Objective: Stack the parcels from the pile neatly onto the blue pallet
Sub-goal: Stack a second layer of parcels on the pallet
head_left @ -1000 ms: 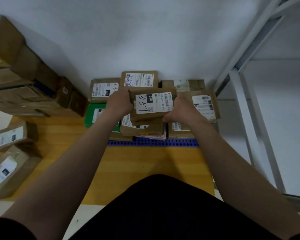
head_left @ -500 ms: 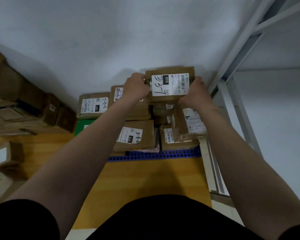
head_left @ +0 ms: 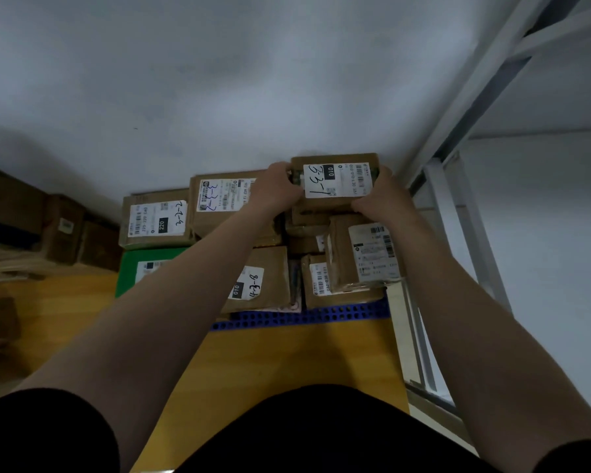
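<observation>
Both hands on one small brown cardboard parcel with a white label handwritten "3-3-1" (head_left: 335, 180). Left hand (head_left: 278, 187) curls round its left edge, right hand (head_left: 382, 196) round its right edge and near corner. Firm two-sided hold.

The parcel sits at the back right of the stack, against the white wall (head_left: 219, 80), on top of other brown boxes (whether it fully rests on them or is still carried, can't tell).

Stack on the blue perforated plastic pallet (head_left: 307, 315):
- brown box labelled "4-3-8" (head_left: 263, 281), front, partly under the left forearm
- taped brown box with a printed white label (head_left: 362, 254), front right
- larger brown box marked in blue ink (head_left: 224, 199), back centre
- brown box labelled "220" (head_left: 157, 220), back left
- green box (head_left: 140, 268), just in front of the "220" box

Pallet lies on the yellow wooden floor (head_left: 270, 363). A white metal rack frame (head_left: 475, 216) stands just to its right. A pile of brown cardboard parcels (head_left: 31, 227) sits along the wall far left, well apart from the pallet.
</observation>
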